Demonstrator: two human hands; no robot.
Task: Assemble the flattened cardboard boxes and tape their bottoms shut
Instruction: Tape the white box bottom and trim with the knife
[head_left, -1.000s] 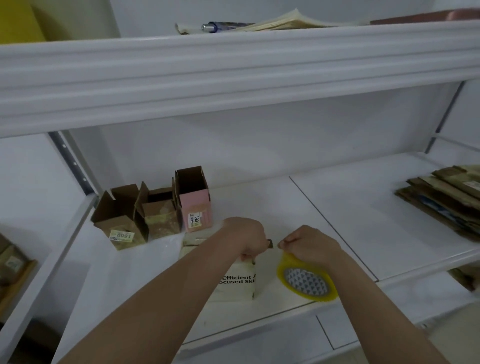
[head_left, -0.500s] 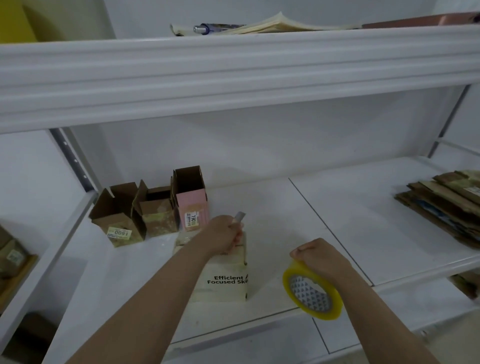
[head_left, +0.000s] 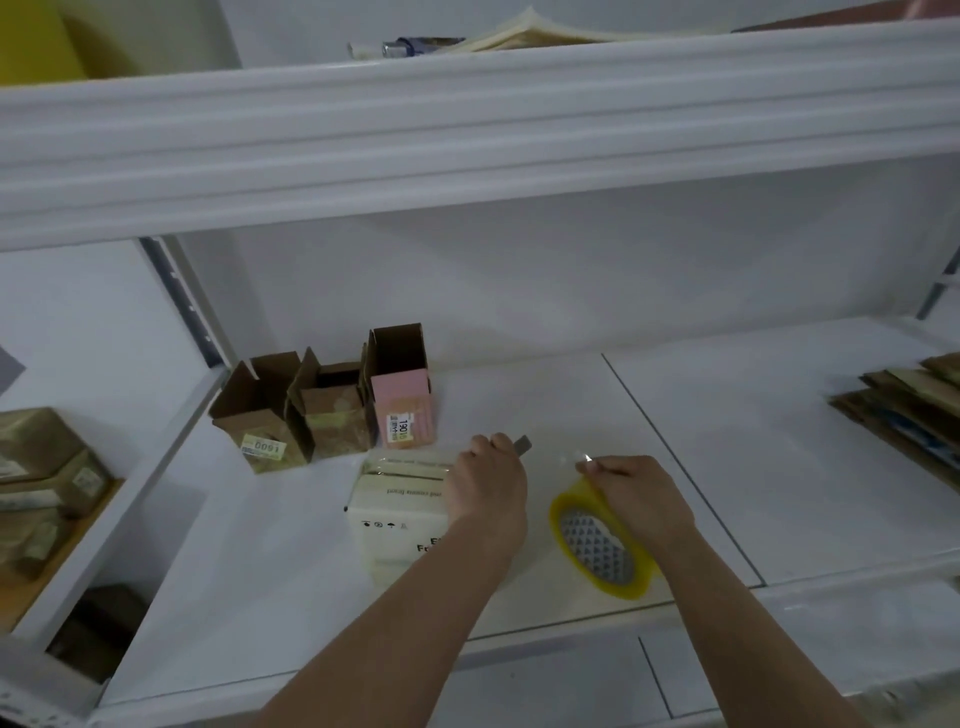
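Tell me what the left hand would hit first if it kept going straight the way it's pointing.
Probably nothing close. The left hand, gripping a small grey tool, points up and slightly right, passing right of the pink box. The shelf looks free to the back wall, though depth is unclear.

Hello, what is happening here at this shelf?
A person is taping a white box on the shelf. The left hand grips a small grey tool, probably a cutter, over the box. The right hand holds the yellow tape roll. Three open boxes stand behind.
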